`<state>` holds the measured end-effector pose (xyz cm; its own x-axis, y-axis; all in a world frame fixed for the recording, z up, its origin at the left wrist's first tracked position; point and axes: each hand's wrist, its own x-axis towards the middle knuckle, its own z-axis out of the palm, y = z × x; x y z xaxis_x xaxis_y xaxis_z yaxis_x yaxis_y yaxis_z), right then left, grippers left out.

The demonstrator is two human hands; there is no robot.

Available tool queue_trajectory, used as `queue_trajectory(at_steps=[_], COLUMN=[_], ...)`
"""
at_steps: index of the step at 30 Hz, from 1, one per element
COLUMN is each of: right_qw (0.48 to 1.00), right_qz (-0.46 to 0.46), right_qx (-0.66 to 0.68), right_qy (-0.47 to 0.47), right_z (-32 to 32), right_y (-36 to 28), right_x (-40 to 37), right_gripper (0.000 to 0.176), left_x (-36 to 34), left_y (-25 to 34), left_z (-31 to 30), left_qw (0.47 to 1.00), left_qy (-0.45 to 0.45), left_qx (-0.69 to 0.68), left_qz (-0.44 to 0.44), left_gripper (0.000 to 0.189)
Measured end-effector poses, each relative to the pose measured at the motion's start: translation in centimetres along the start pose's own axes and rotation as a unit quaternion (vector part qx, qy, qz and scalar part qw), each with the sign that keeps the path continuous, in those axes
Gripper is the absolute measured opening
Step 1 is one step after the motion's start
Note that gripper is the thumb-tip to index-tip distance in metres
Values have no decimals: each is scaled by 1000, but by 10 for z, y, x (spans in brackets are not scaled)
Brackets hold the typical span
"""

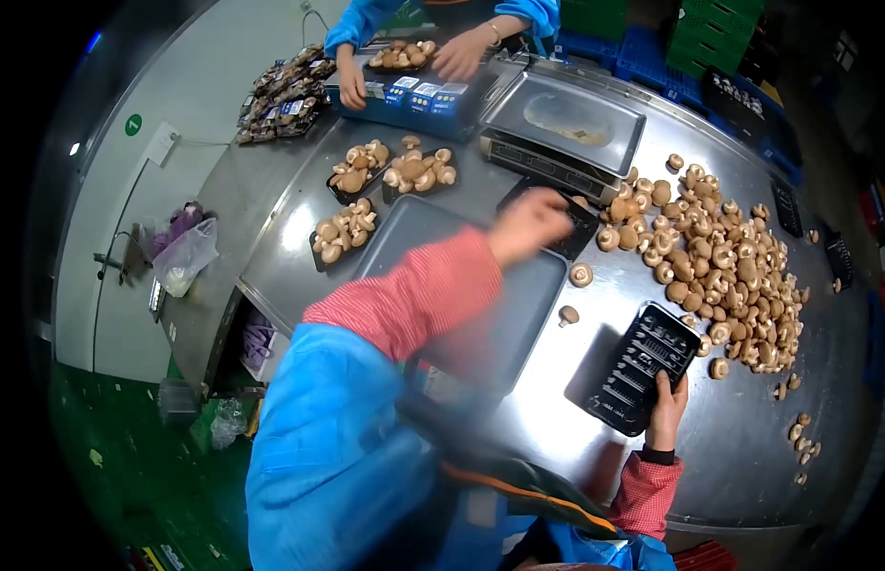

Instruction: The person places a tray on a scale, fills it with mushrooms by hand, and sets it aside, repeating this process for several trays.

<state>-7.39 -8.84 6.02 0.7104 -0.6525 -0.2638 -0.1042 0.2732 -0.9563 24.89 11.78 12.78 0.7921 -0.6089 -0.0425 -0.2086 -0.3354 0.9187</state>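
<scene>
My right hand (665,411) grips the near edge of an empty black plastic tray (640,366), held tilted above the steel table (737,438). My left hand (526,225), blurred by motion, reaches out over another black tray (577,228) next to the scale; I cannot tell whether it holds anything. A big heap of brown mushrooms (723,271) lies to the right of it. Two loose mushrooms (580,275) rest between the hands.
Three filled mushroom trays (377,195) sit at the far left beside a large grey tray (418,233). A steel scale (564,124) stands behind. Across the table another person's hands (459,55) work at a blue crate (414,100). Packed bags (282,93) lie far left.
</scene>
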Motion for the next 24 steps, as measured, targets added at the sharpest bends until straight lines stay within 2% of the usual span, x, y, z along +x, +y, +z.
queue_trajectory(at_steps=[1, 2, 3, 5, 8, 11, 12, 13, 16, 19, 21, 23, 24], right_qw=[999, 999, 999, 999, 999, 998, 998, 998, 997, 998, 995, 993, 989], right_qz=[3, 6, 25, 25, 21, 26, 29, 31, 11, 15, 0, 8, -18], right_qx=[31, 19, -7, -32, -34, -44, -46, -48, -68, -59, -83, -45, -44], right_qy=[20, 35, 44, 32, 32, 31, 25, 18, 26, 36, 62, 110, 137], right_z=[-4, -8, -10, -4, 6, 11, 11, 11, 14, 18, 5, -16, -24], right_y=[9, 18, 25, 29, 30, 33, 36, 38, 35, 24, 25, 35, 35], right_x=[2, 4, 4, 1, 0, 4, 6, 8, 11, 9, 9, 14, 16], right_gripper=[40, 40, 40, 40, 38, 36, 35, 35, 34, 34, 35, 36, 36], left_x=[14, 28, 48, 52, 72, 54, 73, 86, 75, 68, 61, 57, 52], left_y=[-12, -29, -63, -66, -126, -75, -105, -135, -81, -40, -17, -7, 7], left_z=[-27, -53, -82, -130, -173, -141, -132, -122, -81, -49, -15, 27, 45], left_qw=[988, 975, 967, 947, 911, 943, 949, 950, 959, 995, 999, 993, 984], left_qy=[91, 185, 246, 308, 362, 282, 289, 267, 197, 73, -3, -109, -171], left_qx=[-105, -111, -53, 33, 112, 149, 128, 156, 178, 57, 31, 10, 32], left_qz=[-61, -51, -30, -84, -164, -98, 18, 43, 99, 32, 31, 48, 38], left_gripper=[55, 59, 62, 64, 59, 46, 37, 35, 32, 30, 33, 38, 48])
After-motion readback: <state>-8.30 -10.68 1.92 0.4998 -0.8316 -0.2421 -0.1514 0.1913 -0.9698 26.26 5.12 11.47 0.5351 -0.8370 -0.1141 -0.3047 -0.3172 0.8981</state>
